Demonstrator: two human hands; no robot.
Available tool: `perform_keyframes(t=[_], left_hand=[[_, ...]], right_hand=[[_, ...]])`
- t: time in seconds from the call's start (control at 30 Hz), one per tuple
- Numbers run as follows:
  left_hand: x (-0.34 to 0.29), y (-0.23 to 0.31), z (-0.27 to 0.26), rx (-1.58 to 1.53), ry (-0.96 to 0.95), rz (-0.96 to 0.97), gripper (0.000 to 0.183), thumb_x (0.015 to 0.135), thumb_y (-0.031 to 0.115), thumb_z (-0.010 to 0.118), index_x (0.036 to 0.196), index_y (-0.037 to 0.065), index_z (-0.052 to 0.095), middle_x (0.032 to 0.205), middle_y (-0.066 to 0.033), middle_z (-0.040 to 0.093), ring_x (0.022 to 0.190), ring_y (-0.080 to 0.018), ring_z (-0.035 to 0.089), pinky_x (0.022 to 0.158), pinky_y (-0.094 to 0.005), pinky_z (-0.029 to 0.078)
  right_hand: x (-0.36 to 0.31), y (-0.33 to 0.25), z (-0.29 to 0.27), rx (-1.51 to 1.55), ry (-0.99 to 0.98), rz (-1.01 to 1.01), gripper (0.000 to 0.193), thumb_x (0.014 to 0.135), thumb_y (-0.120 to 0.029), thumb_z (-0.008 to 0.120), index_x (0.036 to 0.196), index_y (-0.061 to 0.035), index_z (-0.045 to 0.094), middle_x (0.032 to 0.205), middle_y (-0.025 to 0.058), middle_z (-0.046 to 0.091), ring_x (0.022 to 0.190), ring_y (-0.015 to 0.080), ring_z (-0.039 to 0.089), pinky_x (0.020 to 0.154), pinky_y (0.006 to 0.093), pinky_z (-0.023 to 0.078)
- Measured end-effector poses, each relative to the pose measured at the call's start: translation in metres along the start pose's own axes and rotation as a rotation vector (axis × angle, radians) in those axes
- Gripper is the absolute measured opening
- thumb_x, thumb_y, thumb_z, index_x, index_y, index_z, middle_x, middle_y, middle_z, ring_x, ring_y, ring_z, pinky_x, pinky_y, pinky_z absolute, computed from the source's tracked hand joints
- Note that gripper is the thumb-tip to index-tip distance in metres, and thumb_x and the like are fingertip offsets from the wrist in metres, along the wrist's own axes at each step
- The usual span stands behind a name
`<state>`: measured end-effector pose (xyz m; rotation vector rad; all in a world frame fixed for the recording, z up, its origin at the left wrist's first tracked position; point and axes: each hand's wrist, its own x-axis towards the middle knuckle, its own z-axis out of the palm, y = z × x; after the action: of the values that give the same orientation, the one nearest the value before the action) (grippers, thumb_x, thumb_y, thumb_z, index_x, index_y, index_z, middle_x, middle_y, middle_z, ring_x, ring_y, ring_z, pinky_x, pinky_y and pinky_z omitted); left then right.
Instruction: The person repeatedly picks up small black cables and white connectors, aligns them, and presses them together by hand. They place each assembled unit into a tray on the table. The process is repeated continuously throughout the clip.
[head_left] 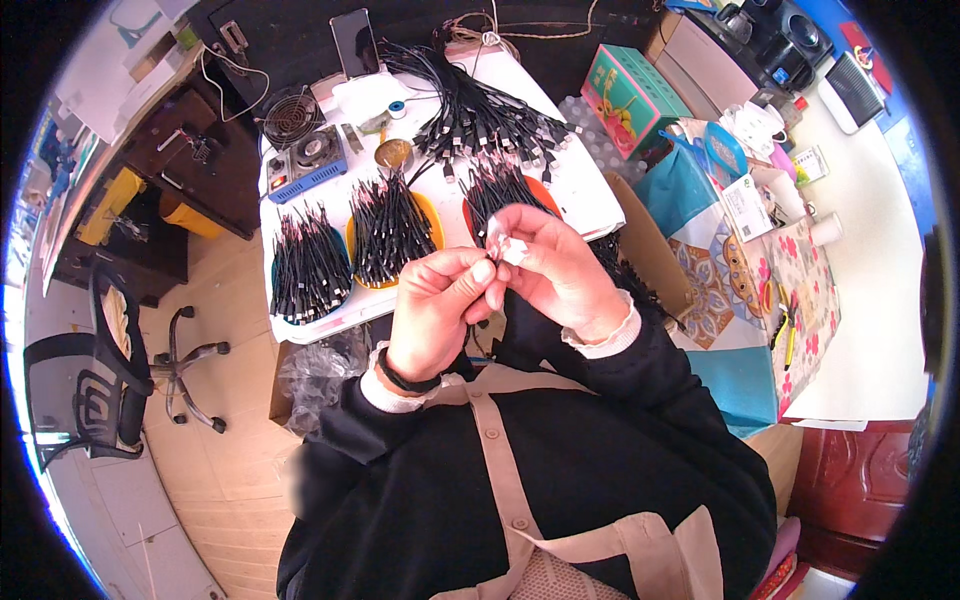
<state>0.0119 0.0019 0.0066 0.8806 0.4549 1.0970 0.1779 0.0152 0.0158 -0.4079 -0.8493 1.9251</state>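
Just in front of the wearer's chest, by the near edge of the white tabletop (592, 188), two hands meet. I see the left hand (437, 305) pinching a small dark piece (491, 262), too small for me to name; the right hand (562, 270) grips a small white piece (514, 251) right beside it. Beyond them, black cables stand bunched in a teal bowl (349, 284), a yellow bowl (438, 228) and a red bowl (549, 196), with a loose cable heap (475, 105) farther back near a blue box (322, 176).
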Motion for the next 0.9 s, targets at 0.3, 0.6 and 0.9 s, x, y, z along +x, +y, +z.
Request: perform_keyframes(t=[0.3,0.6,0.9], left_hand=[[-0.007,0.011,-0.007,0.118,-0.094,-0.120,0.013,0.093,0.007,0.057,0.096,-0.003,0.065,0.080,-0.0086,0.065,0.063,-0.0081,0.054,0.050,-0.0177,0.034],[-0.009,0.012,-0.017,0.055,-0.133,-0.130,0.013,0.091,0.003,0.058,0.100,-0.005,0.065,0.085,-0.0109,0.066,0.066,-0.0092,0.057,0.052,-0.0182,0.039],[-0.007,0.007,-0.019,-0.070,-0.127,-0.225,0.013,0.090,0.001,0.058,0.100,-0.005,0.065,0.092,-0.0127,0.067,0.069,-0.0119,0.060,0.053,-0.0194,0.041]], right_hand=[[-0.005,-0.012,-0.004,-0.006,-0.058,0.172,0.017,0.092,-0.012,0.060,0.105,-0.0023,0.055,0.097,0.0020,0.059,0.086,0.0124,0.059,0.077,0.0260,0.049],[-0.004,0.000,-0.005,0.125,-0.049,0.219,0.022,0.093,-0.013,0.057,0.110,-0.0014,0.051,0.101,0.0042,0.056,0.087,0.0163,0.061,0.075,0.0302,0.052],[-0.001,-0.006,-0.004,-0.183,-0.112,0.161,0.023,0.092,-0.015,0.058,0.110,-0.0030,0.050,0.097,0.0036,0.055,0.084,0.0123,0.059,0.074,0.0249,0.050]])
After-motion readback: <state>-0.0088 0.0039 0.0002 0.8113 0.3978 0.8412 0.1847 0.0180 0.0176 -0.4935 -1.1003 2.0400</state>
